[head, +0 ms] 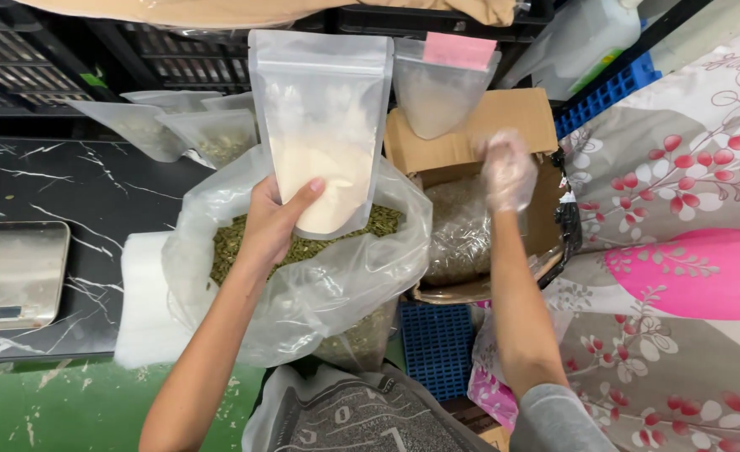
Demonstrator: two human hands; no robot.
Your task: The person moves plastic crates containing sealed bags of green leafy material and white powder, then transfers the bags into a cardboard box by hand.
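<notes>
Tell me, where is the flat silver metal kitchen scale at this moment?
In the head view, the flat silver metal kitchen scale lies at the far left on the black marble-patterned table, left of the large clear plastic bag of green seeds.

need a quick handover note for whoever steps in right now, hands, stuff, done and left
Left hand: bare, gripping the frosted stand-up plastic pouch, held upright above the big clear plastic bag of green seeds.
Right hand: in a thin clear glove, raised over the open cardboard box with its clear liner bag of pale grain; blurred, grip unclear.
Done: pouch in hand, appears empty.
Left: no seeds visible in the pouch. Steel scale on the black marble-look table is bare.
</notes>
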